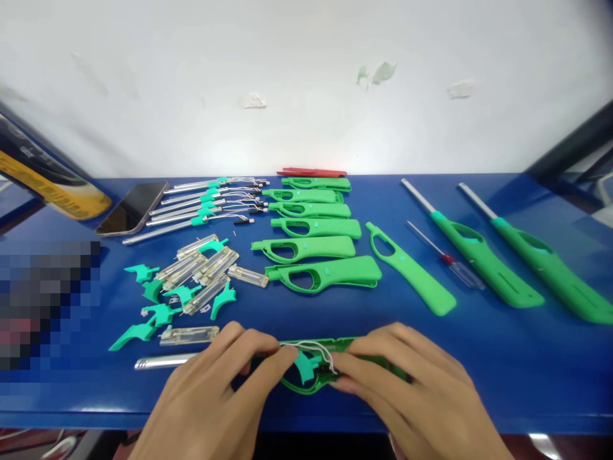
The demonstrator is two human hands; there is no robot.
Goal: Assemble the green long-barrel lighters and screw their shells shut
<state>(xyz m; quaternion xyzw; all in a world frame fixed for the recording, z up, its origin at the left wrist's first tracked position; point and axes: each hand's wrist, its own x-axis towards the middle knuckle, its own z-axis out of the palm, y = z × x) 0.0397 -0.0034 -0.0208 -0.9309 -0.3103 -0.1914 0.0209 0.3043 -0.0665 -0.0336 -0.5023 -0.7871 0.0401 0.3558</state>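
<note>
An open green lighter casing half (313, 388) lies near the table's front edge, its hollow side up. My left hand (225, 377) is closed on the casing's left part, thumb tip beside a teal trigger (305, 366) seated in it. From under that hand a metal lighter tube (160, 362) sticks out to the left. My right hand (407, 377) grips the casing's right part, fingertips pinched by the white wire (322, 347) and a small black piece. The fingers hide much of the casing's inside.
Left of centre lie loose teal triggers (163, 314) and clear fuel tanks (205, 295), with tube assemblies (165, 231) and a phone (133, 208) behind. Green casing halves (330, 271) line the middle. A screwdriver (462, 271) and assembled lighters (507, 275) lie right. A white wall (306, 128) stands behind.
</note>
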